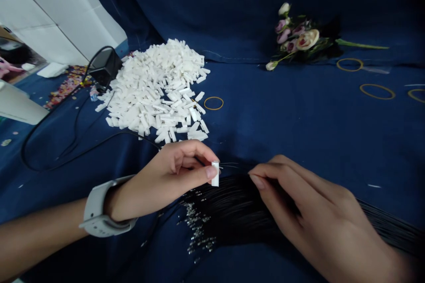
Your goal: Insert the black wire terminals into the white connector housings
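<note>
- A white plastic connector housing (215, 174) is pinched between the thumb and forefinger of the left hand (169, 181), and these fingers are closed on it. It is held just above a bundle of fine black wires (239, 208).
- The housing's long axis is seen nearly upright in the head view, with one narrow end toward the pile beyond and the other toward the wires' near side.
- The housing is judged light, stiff and easily dropped because of its small size. It is best taken by its long sides, so that both ends are left free.
- The fingers (262, 177) of the right hand (308, 203) are curled closed on the black wires. A few thin strands are drawn out toward the housing, but whether they enter it cannot be told.
- The wires are judged light, limp and prone to tangling, and are best gathered close to their tips. They run from the lower right toward the left, ending in small silver terminals (195, 230).
- A heap of matching housings (156, 93) is spread on a dark blue cloth (299, 110), with a rubber band (213, 103) just beside it. A gray watch (99, 212) is worn on the left wrist.
</note>
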### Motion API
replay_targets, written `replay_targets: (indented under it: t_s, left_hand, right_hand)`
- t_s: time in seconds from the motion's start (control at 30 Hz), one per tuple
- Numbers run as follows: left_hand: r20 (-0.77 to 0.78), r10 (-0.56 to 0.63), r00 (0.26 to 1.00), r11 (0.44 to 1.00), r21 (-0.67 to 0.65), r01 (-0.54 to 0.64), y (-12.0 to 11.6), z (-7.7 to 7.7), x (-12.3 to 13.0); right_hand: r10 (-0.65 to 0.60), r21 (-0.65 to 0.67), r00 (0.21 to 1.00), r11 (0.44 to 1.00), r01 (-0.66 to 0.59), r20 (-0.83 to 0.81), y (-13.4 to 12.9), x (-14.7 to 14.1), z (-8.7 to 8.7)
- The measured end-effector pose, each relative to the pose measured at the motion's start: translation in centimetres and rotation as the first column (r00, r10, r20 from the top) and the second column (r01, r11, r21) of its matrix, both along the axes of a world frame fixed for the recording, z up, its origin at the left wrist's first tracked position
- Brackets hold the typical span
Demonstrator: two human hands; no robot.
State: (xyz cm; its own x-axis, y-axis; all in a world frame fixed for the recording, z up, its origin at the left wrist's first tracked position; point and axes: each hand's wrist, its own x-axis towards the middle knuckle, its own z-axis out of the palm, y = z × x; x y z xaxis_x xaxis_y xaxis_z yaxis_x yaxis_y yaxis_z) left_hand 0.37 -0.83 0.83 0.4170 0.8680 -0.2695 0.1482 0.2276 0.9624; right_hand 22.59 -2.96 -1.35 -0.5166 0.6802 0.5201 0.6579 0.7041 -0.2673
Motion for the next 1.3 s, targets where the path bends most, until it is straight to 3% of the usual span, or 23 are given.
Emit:
replay_targets:
  t_s: [0.27, 0.57, 0.9, 1.03, 1.1, 1.2, 1.3]
  left_hand:
    - [-0.054, 0.021, 0.998, 1.0, 0.011, -0.021, -0.3, -0.2, 0.3]
    - [-0.101, 0.021, 0.995, 1.0, -0.004, -0.021, -1.4, -0.1, 1.0]
    - [-0.052, 0.02, 0.998, 0.999, -0.037, -0.022, -1.5, -0.3, 1.0]
    - [-0.025, 0.022, 0.999, 0.999, 0.037, -0.021, -1.1, -0.3, 0.9]
    - [-0.035, 0.026, 0.999, 0.998, 0.053, -0.024, -0.8, -0.3, 0.7]
    - [-0.049, 0.044, 0.998, 0.999, 0.024, -0.043, -0.5, -0.2, 0.4]
    - [-0.029, 0.047, 0.998, 0.999, 0.0, -0.047, -0.4, -0.3, 0.2]
  right_hand:
    - [0.014, -0.031, 1.0, 0.999, -0.014, -0.01, 0.0, -0.2, 0.2]
    - [0.176, -0.064, 0.984, 0.982, -0.177, -0.01, -0.6, -0.4, 0.1]
    - [0.212, -0.076, 0.976, 0.974, -0.215, -0.042, -0.6, -0.4, 0.3]
    - [0.133, 0.033, 0.991, 0.991, -0.132, -0.022, -0.8, -0.3, 0.6]
    - [0.151, 0.091, 0.988, 0.984, -0.152, 0.009, -1.1, -0.4, 0.7]
    - [0.285, -0.004, 0.957, 0.958, -0.286, 0.057, -1.6, -0.7, 0.6]
    - [0.319, -0.123, 0.944, 0.943, -0.309, 0.078, -1.8, -0.8, 0.3]
